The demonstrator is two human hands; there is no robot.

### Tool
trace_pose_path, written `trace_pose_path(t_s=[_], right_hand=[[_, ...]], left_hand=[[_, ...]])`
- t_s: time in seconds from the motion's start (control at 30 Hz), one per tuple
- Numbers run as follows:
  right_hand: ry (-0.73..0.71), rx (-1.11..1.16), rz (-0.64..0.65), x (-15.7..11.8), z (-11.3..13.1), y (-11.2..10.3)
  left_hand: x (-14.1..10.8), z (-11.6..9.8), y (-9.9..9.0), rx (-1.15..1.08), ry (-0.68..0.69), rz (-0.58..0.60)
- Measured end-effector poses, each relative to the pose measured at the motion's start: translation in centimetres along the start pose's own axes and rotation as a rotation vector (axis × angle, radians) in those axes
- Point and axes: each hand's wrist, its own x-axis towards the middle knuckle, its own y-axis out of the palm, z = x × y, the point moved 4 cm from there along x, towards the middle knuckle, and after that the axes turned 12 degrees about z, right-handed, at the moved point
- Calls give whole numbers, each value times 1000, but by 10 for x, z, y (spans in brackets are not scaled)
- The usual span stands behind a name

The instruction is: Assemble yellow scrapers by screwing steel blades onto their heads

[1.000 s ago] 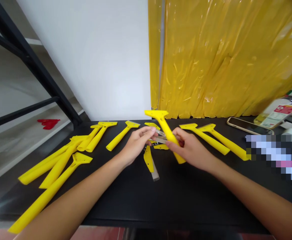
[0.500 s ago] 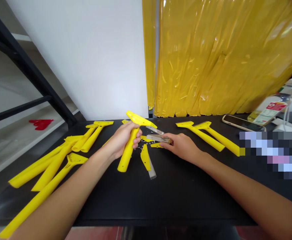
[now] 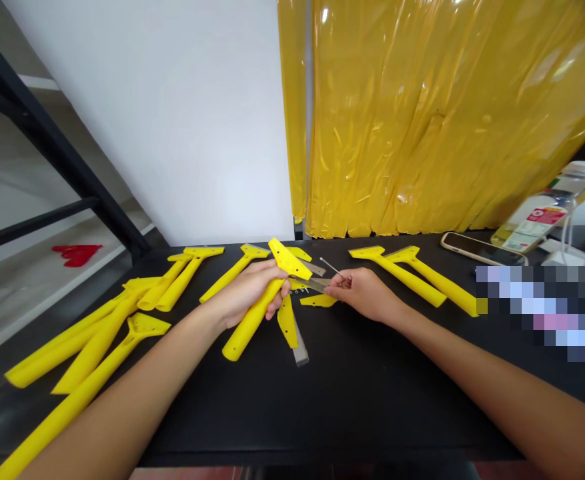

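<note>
While the left hand (image 3: 247,288) is wrapped around a yellow scraper (image 3: 252,325) — head tilted up toward the centre, handle end down toward the near edge — the right hand (image 3: 368,293) pinches a thin metal rod (image 3: 331,267), its free end pointing up and left. A metal strip (image 3: 317,285) reaches from the right fingertips toward the scraper head; cannot tell whether it is gripped too. Scraper held above the black tabletop (image 3: 352,400), near mid-table. Below the hands: small hardware (image 3: 301,291), partly hidden; a yellow plate (image 3: 286,323) overlapping a clear-ended strip (image 3: 301,347). More yellow scrapers (image 3: 89,340) lie to the left, some overlapping. Two further scrapers (image 3: 412,280) right of centre, then a phone (image 3: 483,249) beside a clear bottle (image 3: 535,217).
</note>
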Motion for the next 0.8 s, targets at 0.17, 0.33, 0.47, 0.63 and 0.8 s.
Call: trace_pose_path(t_s=[0.17,0.33,0.47,0.63,0.8], right_hand=[[-65,371,-36,-9,7,-8],[-112,767,41,-14,14,-4],[-121,780,110,-17,20,3],[-310,258,-217,-29,36,-3],[-491,-199,-331,-41,51,3]], left_hand=[[-2,-4,2,-13,12,-28],[-5,-5,14,87,33,59],[-7,0,28,98,-8,161],[-8,3,38,84,-34,162],[-6,4,42,38,-7,138]])
